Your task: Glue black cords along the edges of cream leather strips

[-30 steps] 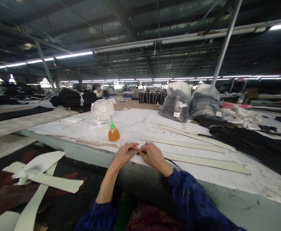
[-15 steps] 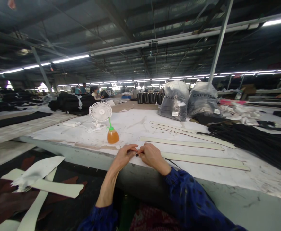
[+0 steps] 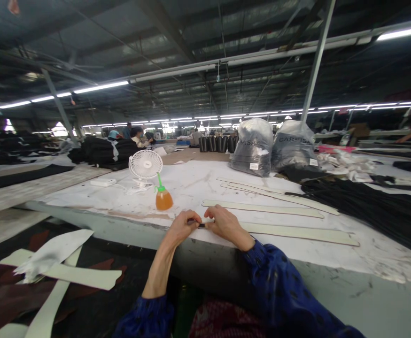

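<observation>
A long pale strip point(image 3: 297, 232) with a dark edge lies along the front of the white table, its left end between my hands. My left hand point(image 3: 184, 224) is closed in a pinch at that end, where a small dark piece point(image 3: 201, 226) shows. Over the same end is my right hand point(image 3: 224, 224), fingers bent and closed on the strip, the index finger lifted a little; its grip is partly hidden. Behind it lies a second pale strip point(image 3: 261, 208). More narrow strips point(image 3: 283, 196) rest farther back.
A squeeze bottle point(image 3: 164, 200) of orange liquid with a green spout and a white fan point(image 3: 145, 164) stand beyond my left hand. Wrapped bags point(image 3: 252, 148) sit at the back. Black strips point(image 3: 360, 206) are heaped right. Pale and brown scraps point(image 3: 81, 275) lie lower left.
My right fingertips have lifted and spread slightly from the left ones, showing more of the dark piece. A thin black cord under my right wrist no longer shows. The view has shifted slightly.
</observation>
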